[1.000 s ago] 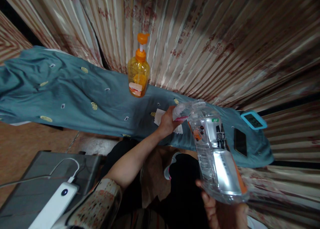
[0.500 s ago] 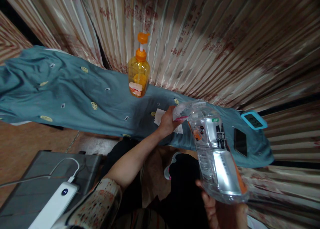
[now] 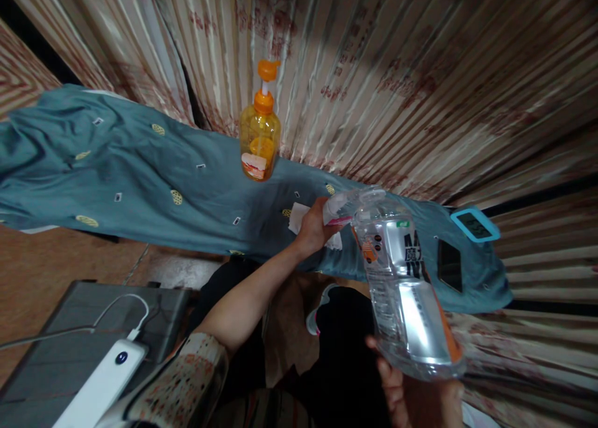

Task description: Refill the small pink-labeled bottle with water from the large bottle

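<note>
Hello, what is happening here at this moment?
A person holds a large clear plastic bottle, tilted, with its base in the right hand. The left hand grips a small whitish bottle right at the big bottle's mouth. Whether liquid is flowing cannot be told. On the blue cloth stand an orange pump bottle, a phone and a small blue clock.

Water bottle [image 3: 402, 278] is looking like clear glossy plastic w/ a shiny printed label; pump bottle [image 3: 260, 142] is showing translucent orange plastic, smooth; surface cloth [image 3: 140, 179] is reading as matt teal fabric, creased; curtain [image 3: 374, 73] is gleaming, satiny cloth; power bank [image 3: 100, 390] is looking smooth white plastic.
</note>
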`<state>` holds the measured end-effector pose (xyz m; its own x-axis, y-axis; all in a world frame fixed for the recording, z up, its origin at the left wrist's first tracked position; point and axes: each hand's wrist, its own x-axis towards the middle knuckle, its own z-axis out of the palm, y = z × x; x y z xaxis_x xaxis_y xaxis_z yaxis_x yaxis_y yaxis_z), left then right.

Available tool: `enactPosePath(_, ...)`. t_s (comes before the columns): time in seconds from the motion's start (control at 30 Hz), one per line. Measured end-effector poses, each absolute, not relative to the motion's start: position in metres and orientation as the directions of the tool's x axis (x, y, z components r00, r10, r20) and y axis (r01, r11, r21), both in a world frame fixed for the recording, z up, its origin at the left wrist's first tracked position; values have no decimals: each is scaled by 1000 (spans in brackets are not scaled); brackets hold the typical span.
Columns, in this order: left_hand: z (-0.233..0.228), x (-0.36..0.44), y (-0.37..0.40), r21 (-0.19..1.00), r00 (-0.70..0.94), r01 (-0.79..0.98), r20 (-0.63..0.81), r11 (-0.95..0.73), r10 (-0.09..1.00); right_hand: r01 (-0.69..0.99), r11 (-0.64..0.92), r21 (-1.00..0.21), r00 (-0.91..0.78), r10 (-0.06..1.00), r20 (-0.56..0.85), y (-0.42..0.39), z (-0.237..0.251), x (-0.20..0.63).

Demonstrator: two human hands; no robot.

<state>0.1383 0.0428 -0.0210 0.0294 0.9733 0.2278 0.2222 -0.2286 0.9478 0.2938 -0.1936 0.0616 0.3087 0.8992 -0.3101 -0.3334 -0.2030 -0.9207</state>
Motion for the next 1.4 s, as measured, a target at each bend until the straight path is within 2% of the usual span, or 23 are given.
enactPosePath(0.13, -20, 138, 43, 946, 40, 230, 224, -227, 974, -385, -178, -906, 315, 897, -310, -190, 67, 287)
enactPosePath(0.53, -19, 137, 42, 948, 38, 220, 227, -230, 973, -358, -164, -919, 325, 901, -288, -188, 71, 285)
enactPosePath(0.83, -21, 137, 42, 949, 36, 197, 244, -246, 969, -465, -169, -869, 370, 855, -364, -186, 81, 273)
enactPosePath(0.97, -20, 137, 42, 951, 39, 204, 230, -233, 972, -482, -150, -863, 360, 864, -351, -185, 84, 268)
enactPosePath(1.4, -16, 137, 41, 956, 31, 214, 200, -202, 979, -403, -200, -893, 299, 894, -335, -190, 74, 282)
